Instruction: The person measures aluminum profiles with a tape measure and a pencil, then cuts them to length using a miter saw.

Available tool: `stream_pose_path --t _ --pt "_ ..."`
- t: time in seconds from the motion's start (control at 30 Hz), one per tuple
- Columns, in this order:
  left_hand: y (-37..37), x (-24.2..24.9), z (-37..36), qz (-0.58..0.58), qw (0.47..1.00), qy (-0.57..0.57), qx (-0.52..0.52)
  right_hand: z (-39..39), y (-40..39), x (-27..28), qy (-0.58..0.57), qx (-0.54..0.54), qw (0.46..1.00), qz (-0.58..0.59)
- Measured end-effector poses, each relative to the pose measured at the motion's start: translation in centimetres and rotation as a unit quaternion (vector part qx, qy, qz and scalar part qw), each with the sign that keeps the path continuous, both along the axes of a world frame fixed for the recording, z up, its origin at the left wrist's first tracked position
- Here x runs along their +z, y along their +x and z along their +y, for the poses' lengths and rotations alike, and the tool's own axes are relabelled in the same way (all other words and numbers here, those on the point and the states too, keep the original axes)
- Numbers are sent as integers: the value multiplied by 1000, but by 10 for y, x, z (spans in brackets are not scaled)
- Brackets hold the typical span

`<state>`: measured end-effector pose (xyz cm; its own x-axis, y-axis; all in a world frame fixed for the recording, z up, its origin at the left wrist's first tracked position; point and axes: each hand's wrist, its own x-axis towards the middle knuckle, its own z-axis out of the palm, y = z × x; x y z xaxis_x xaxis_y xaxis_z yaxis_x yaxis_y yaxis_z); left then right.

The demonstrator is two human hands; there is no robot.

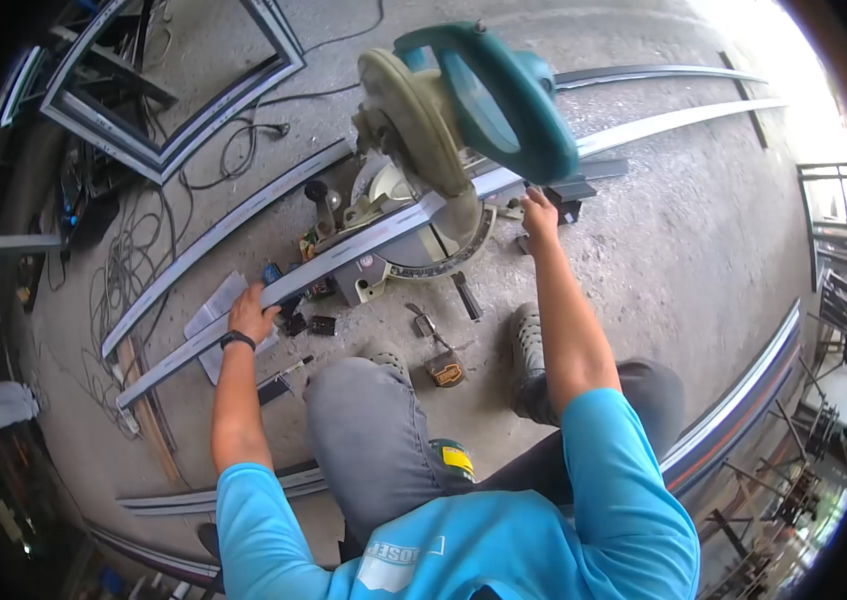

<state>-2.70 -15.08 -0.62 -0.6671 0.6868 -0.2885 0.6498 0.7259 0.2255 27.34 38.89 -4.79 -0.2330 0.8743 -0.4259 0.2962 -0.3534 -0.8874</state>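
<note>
A long silvery metal profile (344, 250) lies across the base of a mitre saw (414, 130) with a teal handle (494, 100), passing under its blade guard. My left hand (252, 316) is wrapped round the profile, left of the saw. My right hand (541, 214) is at the right end of the saw base, just below the profile, with its fingers curled; what they grip is hidden. The curved front scale (444, 262) of the saw faces me. Near my feet are a tape measure (446, 369) and small dark blocks (322, 326) on the floor.
A second profile (234, 240) lies behind the first. Tangled cables (134, 270) and a metal frame (174, 150) are at upper left. A marker (286, 372) and paper (214, 310) lie near my left hand. More profiles (744, 390) lie to the right.
</note>
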Motion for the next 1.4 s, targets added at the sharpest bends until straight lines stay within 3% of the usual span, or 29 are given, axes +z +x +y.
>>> stream_pose_path --t 0.07,0.1,0.17,0.23,0.3,0.4,0.6,0.73,0.9,1.03,1.1,1.2,1.27,1.33,1.4 --pt "-16 -8 -28 -31 982 -155 103 -20 14 3 73 -11 996 -46" --pt "-11 3 -15 -13 971 -202 130 -18 24 -8 24 -3 997 -78" --pt "9 35 13 26 936 -301 183 -48 32 15 -48 -51 998 5" --pt "27 29 33 42 985 -149 68 -59 36 -4 -77 -3 997 9" --pt "41 17 62 20 996 -61 57 -73 26 16 -59 -2 998 32" --pt "36 3 77 -6 993 -76 88 -58 9 6 -71 7 994 82" --pt "29 -14 50 -13 999 -39 28 -14 -16 -9 -93 -26 984 153" --pt "28 -18 38 2 999 -23 35 -35 -26 27 32 48 991 121" --pt "18 -18 8 3 999 -12 49 -33 -28 -49 54 123 990 49" --pt "6 -23 -5 2 999 -17 34 -44 -44 -50 -2 109 994 34" --pt "6 -11 -3 -29 997 -66 43 -45 -44 -20 -84 108 984 109" --pt "2 -5 10 -56 992 -95 58 -40 -38 5 -72 172 976 116" --pt "3 -8 9 -58 991 -96 71 -45 -38 11 -108 109 979 136" --pt "3 -6 10 -24 990 -122 67 -40 -37 -7 -108 165 959 203" --pt "0 -4 15 -25 985 -154 79 -42 -41 7 -104 160 967 167"
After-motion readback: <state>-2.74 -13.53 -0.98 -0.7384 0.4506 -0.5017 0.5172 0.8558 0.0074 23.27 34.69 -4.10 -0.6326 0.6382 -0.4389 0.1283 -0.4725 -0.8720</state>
